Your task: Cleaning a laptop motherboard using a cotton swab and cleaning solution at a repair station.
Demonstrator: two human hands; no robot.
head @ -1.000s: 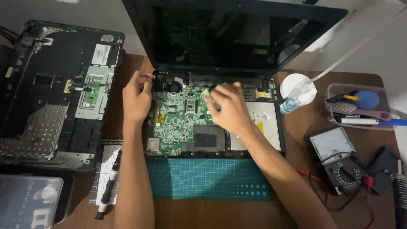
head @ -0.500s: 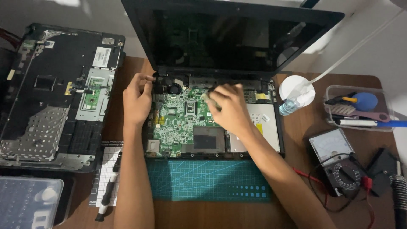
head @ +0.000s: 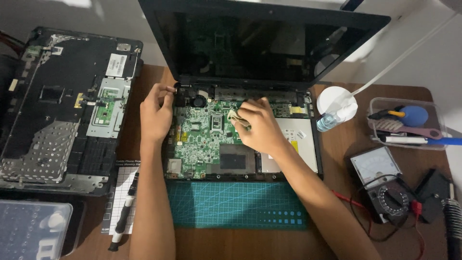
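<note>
the right hand presses a small folded cloth onto the green board in the open laptop on the desk. the left hand pinches something small at the hinge corner. rubbing hard might snag chips. the clear tray holds a blue blower, brush and pen.

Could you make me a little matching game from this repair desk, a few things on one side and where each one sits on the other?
Things:
1. cutting mat
2. multimeter
3. removed laptop cover
4. marker pen

Places:
A. far left of the desk, inner side up
B. on the white gridded sheet, left of the person's left arm
C. right of the open laptop, with red and black leads
D. directly in front of the open laptop, under both forearms

Pairs: 1-D, 2-C, 3-A, 4-B
</note>
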